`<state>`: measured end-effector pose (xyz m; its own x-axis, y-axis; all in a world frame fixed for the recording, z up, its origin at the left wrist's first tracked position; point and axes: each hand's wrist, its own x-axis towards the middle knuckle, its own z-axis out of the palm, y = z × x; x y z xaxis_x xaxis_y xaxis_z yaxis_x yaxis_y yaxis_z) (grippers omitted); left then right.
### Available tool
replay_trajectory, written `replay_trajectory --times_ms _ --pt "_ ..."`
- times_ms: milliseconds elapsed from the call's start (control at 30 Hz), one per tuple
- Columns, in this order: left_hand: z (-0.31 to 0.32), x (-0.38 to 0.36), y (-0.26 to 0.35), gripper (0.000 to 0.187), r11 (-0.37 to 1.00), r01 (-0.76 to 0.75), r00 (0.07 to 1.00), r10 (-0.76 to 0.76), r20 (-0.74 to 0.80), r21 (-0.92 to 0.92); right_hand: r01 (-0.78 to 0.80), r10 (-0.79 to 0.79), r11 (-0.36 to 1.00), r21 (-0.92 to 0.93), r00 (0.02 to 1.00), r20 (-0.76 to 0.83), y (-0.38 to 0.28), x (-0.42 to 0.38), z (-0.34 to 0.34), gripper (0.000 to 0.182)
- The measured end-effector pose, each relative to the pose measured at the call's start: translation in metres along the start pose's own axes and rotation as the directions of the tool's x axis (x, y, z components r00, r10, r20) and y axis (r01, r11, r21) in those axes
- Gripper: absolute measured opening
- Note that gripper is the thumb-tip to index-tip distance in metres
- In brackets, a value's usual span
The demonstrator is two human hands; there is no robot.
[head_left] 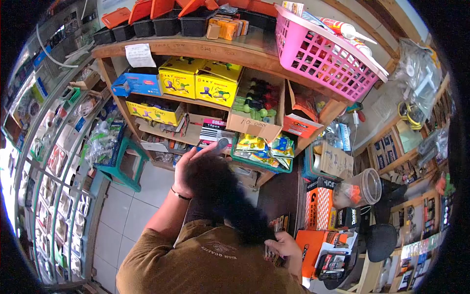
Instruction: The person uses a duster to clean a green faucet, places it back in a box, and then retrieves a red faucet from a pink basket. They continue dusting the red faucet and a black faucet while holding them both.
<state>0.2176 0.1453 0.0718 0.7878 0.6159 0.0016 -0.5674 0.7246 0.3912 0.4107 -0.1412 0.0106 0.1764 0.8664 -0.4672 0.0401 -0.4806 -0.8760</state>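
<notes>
A long, black, fluffy thing (230,196), which looks like a feather duster, stretches diagonally in front of my brown shirt and is smeared by motion. My right hand (286,249) is closed around its lower end, at the right side of my body. At the upper end is my left hand (183,174), its fingers reaching along the fluff and partly hidden by it. A rounded grey tip (223,144) shows at those fingertips; whether the hand grips it I cannot tell. Beyond the left hand, a pink-and-black box (215,131) sits on the lower shelf.
A wooden shelf (205,47) ahead carries yellow boxes (215,84), a carton of green-and-black items (254,125) and a pink basket (328,63). A green stool (128,164) stands left, near glass shelving (54,196). Orange boxes (313,250) and a clear jar (360,188) crowd the right.
</notes>
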Motion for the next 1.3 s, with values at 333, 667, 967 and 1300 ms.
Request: replay_trajectory --times_ms 333,667,967,1300 --pt "0.006 0.002 -0.006 0.062 0.988 0.012 0.998 -0.021 0.061 0.152 0.055 -0.054 0.998 0.028 0.998 -0.038 0.024 0.004 -0.003 0.029" --pt "-0.012 0.011 -0.009 0.061 0.991 0.066 0.997 -0.07 0.027 0.113 0.048 -0.034 0.996 0.069 0.982 -0.185 0.001 -0.018 -0.005 0.029" --pt "-0.021 0.008 -0.003 0.06 0.995 0.088 0.995 -0.09 0.036 0.055 -0.045 0.049 0.999 0.031 0.99 -0.132 0.003 -0.01 -0.002 0.031" --pt "0.0 0.007 -0.003 0.056 0.998 -0.008 1.0 0.007 0.018 0.065 -0.054 0.053 0.999 -0.007 0.99 -0.128 -0.004 -0.005 -0.006 0.023"
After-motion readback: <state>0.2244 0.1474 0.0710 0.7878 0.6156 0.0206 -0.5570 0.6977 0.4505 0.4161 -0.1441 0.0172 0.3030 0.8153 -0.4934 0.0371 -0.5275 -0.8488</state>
